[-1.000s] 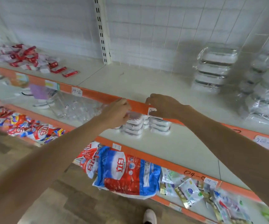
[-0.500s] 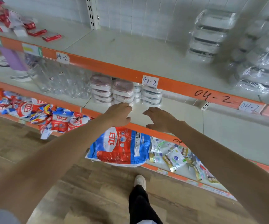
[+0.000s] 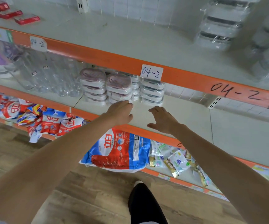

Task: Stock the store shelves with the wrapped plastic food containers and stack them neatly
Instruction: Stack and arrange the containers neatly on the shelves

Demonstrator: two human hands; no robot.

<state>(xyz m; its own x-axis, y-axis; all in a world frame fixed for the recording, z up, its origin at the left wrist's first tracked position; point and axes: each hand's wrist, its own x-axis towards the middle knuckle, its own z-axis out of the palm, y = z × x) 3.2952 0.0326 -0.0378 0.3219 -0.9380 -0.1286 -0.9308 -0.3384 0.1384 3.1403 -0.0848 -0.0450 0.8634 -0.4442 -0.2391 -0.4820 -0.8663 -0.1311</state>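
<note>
- The left hand (image 3: 120,113) is reaching over the middle shelf (image 3: 187,120), fingers relaxed and holding nothing, fingertips just at the foot of the pink-lidded stack (image 3: 119,88).
- The right hand (image 3: 163,120) is hovering palm down beside it, fingers spread and empty, just short of the dark-lidded stack (image 3: 152,92).
- A second pink-lidded stack (image 3: 93,86) is standing touching the first, with clear bottles (image 3: 49,76) to its left.
- More wrapped containers (image 3: 219,25) are sitting stacked on the upper shelf (image 3: 130,36).
- A paper tag (image 3: 151,72) reading 04-2 is hanging on the orange shelf edge above the stacks.
- A blue and red bag (image 3: 117,151) is lying on the lower shelf.
</note>
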